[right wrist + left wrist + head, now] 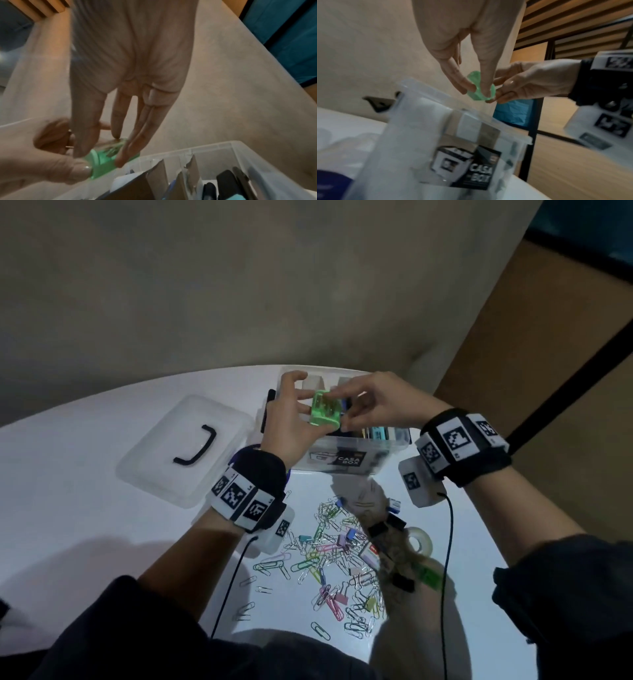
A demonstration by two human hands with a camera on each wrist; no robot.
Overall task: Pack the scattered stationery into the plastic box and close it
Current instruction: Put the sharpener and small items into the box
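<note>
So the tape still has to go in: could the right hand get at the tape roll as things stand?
Probably not yet: the right hand and left hand both hold the green sharpener over the box. The tape roll lies uncovered on the table.

My left hand (291,419) and my right hand (373,402) cover much of the green sharpener (325,414), so I cannot read its full shape. They also hide part of the plastic box (346,463), and its contents are mostly screened. In my left wrist view the box label blurs. My right wrist view smears the sharpener and my left thumb (56,170). The paper clips (329,556) are too small to count, and some sit in shadow.
</note>
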